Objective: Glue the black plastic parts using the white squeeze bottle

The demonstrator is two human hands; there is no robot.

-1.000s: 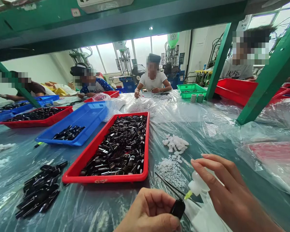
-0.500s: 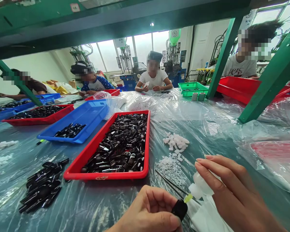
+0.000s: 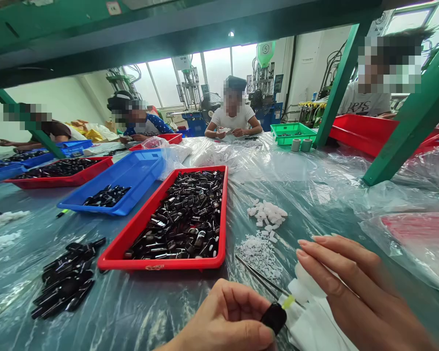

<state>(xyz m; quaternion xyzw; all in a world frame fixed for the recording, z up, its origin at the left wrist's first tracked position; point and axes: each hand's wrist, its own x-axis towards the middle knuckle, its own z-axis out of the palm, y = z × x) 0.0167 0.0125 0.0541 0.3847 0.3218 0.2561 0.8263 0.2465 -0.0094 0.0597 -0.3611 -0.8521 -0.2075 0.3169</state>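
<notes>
In the head view my left hand (image 3: 234, 319) pinches a small black plastic piece (image 3: 274, 318) between thumb and fingers. A yellow-green tip (image 3: 289, 302) sticks up at the upper right of that piece; whether it belongs to it I cannot tell. My right hand (image 3: 362, 287) has its fingers stretched out, with its thumb hidden. It hovers over or touches a whitish rounded thing (image 3: 309, 282) and a white cloth (image 3: 316, 321). Tweezers (image 3: 258, 275) lie slanted between my hands. Beyond them are a heap of tiny white pieces (image 3: 260, 254) and larger white pieces (image 3: 268, 213).
A red tray (image 3: 161, 264) full of black pieces stands ahead, beside a blue tray (image 3: 95, 207). Loose black pieces (image 3: 66, 282) lie at left. Green posts (image 3: 406, 117) rise at right near plastic bags (image 3: 417, 239). Several people sit across the table, one centrally (image 3: 232, 117).
The black piece in my left hand has tilted and shifted slightly right. My right hand is almost where it was. The person opposite has lowered a hand holding something white.
</notes>
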